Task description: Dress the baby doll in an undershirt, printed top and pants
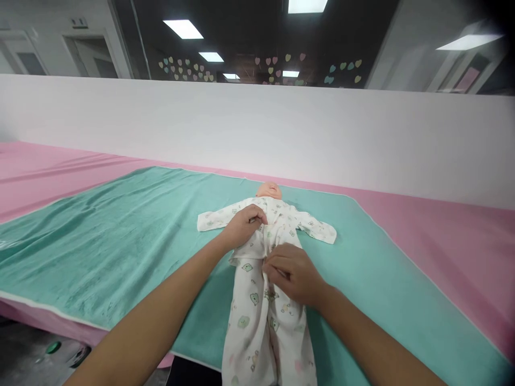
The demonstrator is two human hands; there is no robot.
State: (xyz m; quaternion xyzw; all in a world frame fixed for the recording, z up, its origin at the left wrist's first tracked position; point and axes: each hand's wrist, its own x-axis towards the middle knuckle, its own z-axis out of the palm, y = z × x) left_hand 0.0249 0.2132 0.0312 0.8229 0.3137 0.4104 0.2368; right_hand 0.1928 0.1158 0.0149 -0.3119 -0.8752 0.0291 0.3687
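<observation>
A baby doll lies on its back, its head at the far end. It is dressed in a white printed pajama top, both sleeves spread to the sides, and matching pajama pants, whose legs reach toward me. My left hand is closed in a pinch on the front of the top, near the doll's chest. Lower and to the right, my right hand is closed on the front edge of the top near its hem, above the pants. My fingers partly hide the cloth they grip.
A teal cloth lies under the doll, over a pink cover. Behind it rises a low white wall with a dark window above. Below the table's left front edge stands a clear bottle with a green cap.
</observation>
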